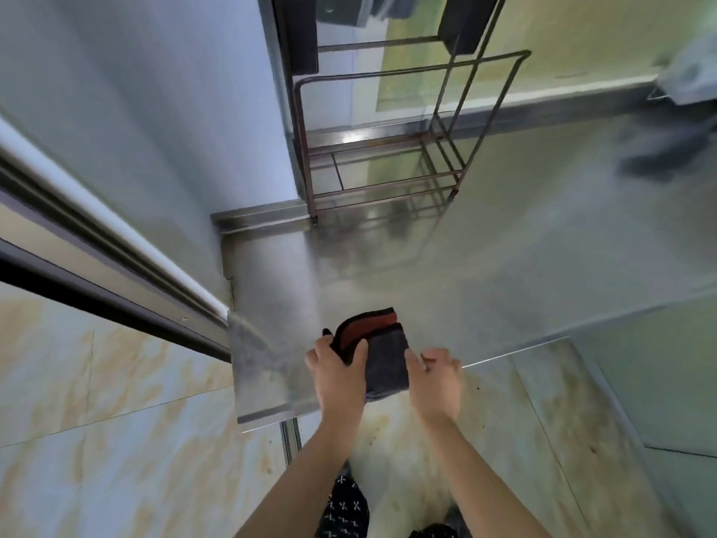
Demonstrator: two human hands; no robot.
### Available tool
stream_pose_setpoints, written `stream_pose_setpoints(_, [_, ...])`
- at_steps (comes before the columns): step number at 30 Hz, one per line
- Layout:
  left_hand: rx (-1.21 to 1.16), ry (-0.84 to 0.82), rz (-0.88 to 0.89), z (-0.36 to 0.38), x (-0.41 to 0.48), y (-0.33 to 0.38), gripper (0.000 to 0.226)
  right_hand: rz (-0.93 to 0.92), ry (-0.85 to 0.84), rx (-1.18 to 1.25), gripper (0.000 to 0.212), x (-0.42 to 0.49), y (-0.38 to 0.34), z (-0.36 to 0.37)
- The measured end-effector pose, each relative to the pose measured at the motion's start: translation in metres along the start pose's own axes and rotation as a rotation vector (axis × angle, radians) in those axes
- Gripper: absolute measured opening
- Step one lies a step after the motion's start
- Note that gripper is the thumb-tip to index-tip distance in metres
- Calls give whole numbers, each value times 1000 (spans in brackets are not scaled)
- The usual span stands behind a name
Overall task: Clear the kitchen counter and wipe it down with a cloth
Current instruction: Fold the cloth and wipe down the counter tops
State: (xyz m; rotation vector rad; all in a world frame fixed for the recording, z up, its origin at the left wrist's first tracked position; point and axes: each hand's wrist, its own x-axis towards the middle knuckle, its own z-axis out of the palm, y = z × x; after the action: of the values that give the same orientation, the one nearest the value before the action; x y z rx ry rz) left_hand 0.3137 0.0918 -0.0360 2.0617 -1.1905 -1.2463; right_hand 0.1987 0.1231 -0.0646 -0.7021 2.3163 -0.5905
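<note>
Left grip (336,366) pinches the folded cloth (382,357) by its edge; right grip (436,372) curls against its other side.

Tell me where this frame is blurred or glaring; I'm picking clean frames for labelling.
Head view: motion blur smears the upper right, and the right hand is soft; the cloth and left hand are sharper; the steel counter shows glare near the rack; wide-angle bending of edges.

A folded cloth (382,355) lay at the counter's (504,273) near edge, between the left hand (335,366) and right hand (434,376). A wire rack (388,149) stood behind it, against the back wall.
</note>
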Motion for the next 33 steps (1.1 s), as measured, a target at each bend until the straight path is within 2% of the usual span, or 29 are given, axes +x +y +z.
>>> stream_pose_setpoints(2, [-54, 29, -92, 11, -4, 8, 53, -14, -39, 18, 27, -4, -2, 1])
stream_pose_setpoints(6, [-74, 65, -207, 26, -2, 4, 44, -9, -73, -40, 21, 1, 4, -4])
stream_pose_setpoints(8, [-4, 68, -232, 32, -1, 0, 40, 5, -120, -52, 17, 4, 11, -12])
stream_pose_setpoints(10, [93, 36, -226, 39, -9, -1, 37, 32, -161, -5, 13, 5, 24, -25])
stream_pose_setpoints(12, [152, -15, -193, 50, -24, 1, 36, 68, -176, 91, 22, 6, 43, -44])
stream_pose_setpoints(14, [112, -48, -138, 66, -47, 9, 33, 131, -190, 249, 17, 9, 65, -74])
stream_pose_setpoints(16, [31, -124, -56, 86, -74, 25, 28, 182, -182, 441, 11, 10, 87, -113])
stream_pose_setpoints(21, [-177, -393, 207, 151, -145, 77, 22, 189, -77, 898, 20, 9, 145, -221])
stream_pose_setpoints(23, [-218, -524, 276, 179, -179, 101, 22, 196, -120, 1113, 17, 7, 169, -268])
stream_pose_setpoints(25, [-247, -671, 337, 204, -213, 123, 26, 232, -166, 1264, 4, 4, 193, -311])
stream_pose_setpoints(29, [-271, -854, 412, 255, -276, 153, 30, 319, -195, 1385, 27, -5, 242, -382])
stream_pose_setpoints(31, [-242, -922, 425, 283, -307, 163, 28, 306, -220, 1397, 34, -9, 265, -411])
stream_pose_setpoints(33, [-233, -999, 423, 307, -337, 171, 26, 251, -164, 1431, 37, -12, 286, -437])
